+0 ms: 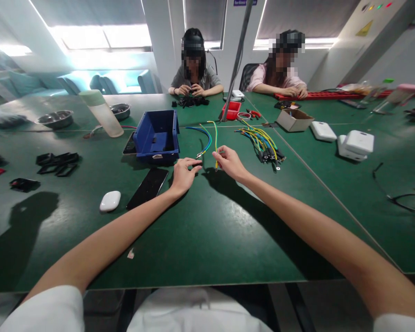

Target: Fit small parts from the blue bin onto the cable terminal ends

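The right grip is pinched shut on a yellow wire, which runs away from it over the bench, right of the blue bin. The left grip lies curled just below the bin's near right corner. Its fingertips are at the end of a blue wire, but I cannot tell whether it holds that wire. A wire bundle lies farther right of the bin. A phone and a white case lie on the near side of the bin.
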Action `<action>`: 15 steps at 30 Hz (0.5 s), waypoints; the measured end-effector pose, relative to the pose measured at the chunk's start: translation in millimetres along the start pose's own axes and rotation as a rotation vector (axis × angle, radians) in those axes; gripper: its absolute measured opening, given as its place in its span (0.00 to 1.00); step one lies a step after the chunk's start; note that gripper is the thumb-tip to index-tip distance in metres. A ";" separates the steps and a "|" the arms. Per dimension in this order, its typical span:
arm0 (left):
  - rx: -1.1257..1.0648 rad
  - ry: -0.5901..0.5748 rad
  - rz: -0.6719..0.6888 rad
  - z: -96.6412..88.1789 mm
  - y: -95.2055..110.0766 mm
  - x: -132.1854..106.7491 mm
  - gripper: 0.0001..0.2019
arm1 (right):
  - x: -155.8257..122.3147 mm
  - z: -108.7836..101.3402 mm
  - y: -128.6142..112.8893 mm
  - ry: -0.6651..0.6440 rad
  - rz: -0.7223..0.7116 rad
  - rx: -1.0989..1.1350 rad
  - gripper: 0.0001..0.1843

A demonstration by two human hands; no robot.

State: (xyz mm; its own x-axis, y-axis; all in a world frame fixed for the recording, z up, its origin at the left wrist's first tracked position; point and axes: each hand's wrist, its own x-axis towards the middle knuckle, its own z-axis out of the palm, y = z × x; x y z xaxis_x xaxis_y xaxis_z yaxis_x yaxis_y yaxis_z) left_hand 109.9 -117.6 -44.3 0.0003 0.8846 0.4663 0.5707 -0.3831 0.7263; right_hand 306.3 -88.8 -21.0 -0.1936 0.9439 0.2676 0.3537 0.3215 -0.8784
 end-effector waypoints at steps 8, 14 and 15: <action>-0.044 -0.031 -0.030 -0.5 3.0 -1.0 0.07 | -28.1 8.1 16.2 0.108 0.010 0.125 0.16; -0.059 -0.009 -0.006 0.1 6.0 -3.3 0.05 | -28.1 7.3 15.9 0.194 0.022 0.127 0.17; -0.051 -0.009 0.005 0.3 6.2 -3.6 0.05 | -28.0 6.9 15.9 0.203 0.026 0.133 0.17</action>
State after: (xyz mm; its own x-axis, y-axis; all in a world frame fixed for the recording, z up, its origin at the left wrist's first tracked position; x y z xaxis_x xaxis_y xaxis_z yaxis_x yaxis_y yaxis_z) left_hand 113.6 -123.1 -41.5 0.0109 0.8848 0.4658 0.5281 -0.4006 0.7488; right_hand 311.0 -110.6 -45.2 0.0070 0.9517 0.3070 0.2301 0.2973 -0.9267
